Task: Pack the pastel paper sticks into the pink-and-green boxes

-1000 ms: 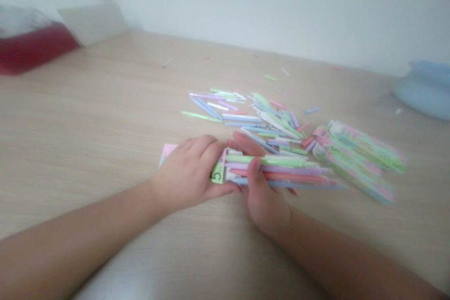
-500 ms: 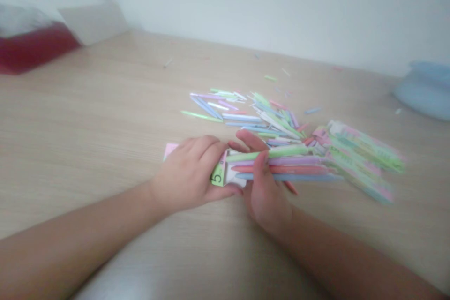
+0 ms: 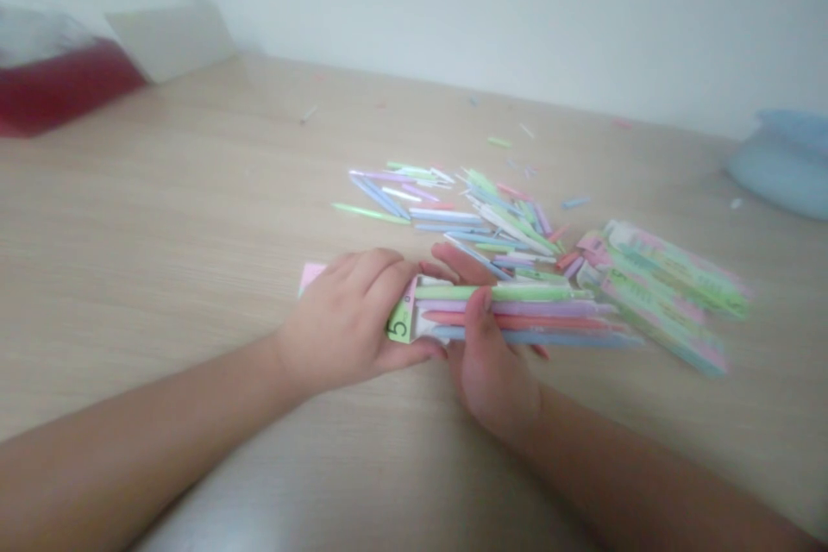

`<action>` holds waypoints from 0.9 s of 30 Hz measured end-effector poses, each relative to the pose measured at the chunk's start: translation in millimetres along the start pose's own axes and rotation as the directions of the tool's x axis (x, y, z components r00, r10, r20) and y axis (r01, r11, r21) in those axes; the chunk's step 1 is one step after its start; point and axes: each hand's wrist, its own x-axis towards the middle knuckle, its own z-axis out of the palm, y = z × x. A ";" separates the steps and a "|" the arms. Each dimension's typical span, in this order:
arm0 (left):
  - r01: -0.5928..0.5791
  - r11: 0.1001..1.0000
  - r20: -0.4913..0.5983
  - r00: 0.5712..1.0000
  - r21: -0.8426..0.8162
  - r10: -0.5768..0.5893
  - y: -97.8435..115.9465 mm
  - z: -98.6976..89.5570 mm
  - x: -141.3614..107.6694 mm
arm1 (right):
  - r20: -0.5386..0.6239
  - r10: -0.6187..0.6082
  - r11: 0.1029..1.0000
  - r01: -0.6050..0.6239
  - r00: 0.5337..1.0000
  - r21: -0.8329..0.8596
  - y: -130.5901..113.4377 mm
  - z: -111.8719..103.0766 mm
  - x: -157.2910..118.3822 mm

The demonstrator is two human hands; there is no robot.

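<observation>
My left hand (image 3: 353, 319) is wrapped round a small pink and green cardboard box (image 3: 402, 321) marked with a 5, its opening facing right. Several pastel pens (image 3: 536, 308) in green, purple, red and blue lie side by side in my right hand (image 3: 492, 362), its thumb pressed across them. Their left ends are at the mouth of the box; how far they reach in is hard to tell. The image is soft, so the pens' tips and right ends are blurred.
Loose pastel pen parts (image 3: 498, 220) are heaped beyond my hands. Several printed boxes (image 3: 673, 293) lie to the right. A blue pouch-like thing (image 3: 782, 164) rests at the far right, a red box with a pale flap (image 3: 71, 86) at the far left. A white wall (image 3: 485, 17) stands behind.
The pens in my right hand have tilted slightly, their right ends now a little lower and further right. Both hands stay nearly in place.
</observation>
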 end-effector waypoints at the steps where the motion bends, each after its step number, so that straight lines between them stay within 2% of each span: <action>1: -0.002 1.000 0.001 1.000 -0.004 0.002 0.3 -0.1 0.1 | 0.003 0.009 1.000 -0.009 1.000 -0.014 0.8 -0.2 -0.9; 6: -0.021 1.000 -0.003 1.000 -0.023 0.021 2.0 -1.0 0.8 | 0.007 -0.044 0.975 0.044 0.999 -0.220 -9.3 0.8 -0.5; 12: -0.036 0.999 0.024 0.999 -0.030 0.037 2.1 -0.3 0.1 | 0.128 -0.104 0.914 0.145 0.986 -0.378 -21.8 4.4 4.1; 18: -0.025 0.998 0.029 0.999 -0.064 0.027 2.9 -0.8 2.2 | 0.153 -0.031 0.923 0.087 0.988 -0.376 -24.4 -0.2 9.5; 24: -0.043 0.997 -0.006 0.999 -0.071 0.043 1.3 -0.1 4.3 | 0.264 -0.040 0.864 0.166 0.964 -0.475 -28.8 -11.7 17.2; 27: -0.043 0.996 -0.016 0.999 -0.078 0.042 1.0 -1.6 4.1 | 0.271 -0.082 0.845 0.211 0.959 -0.492 -28.6 -12.7 20.0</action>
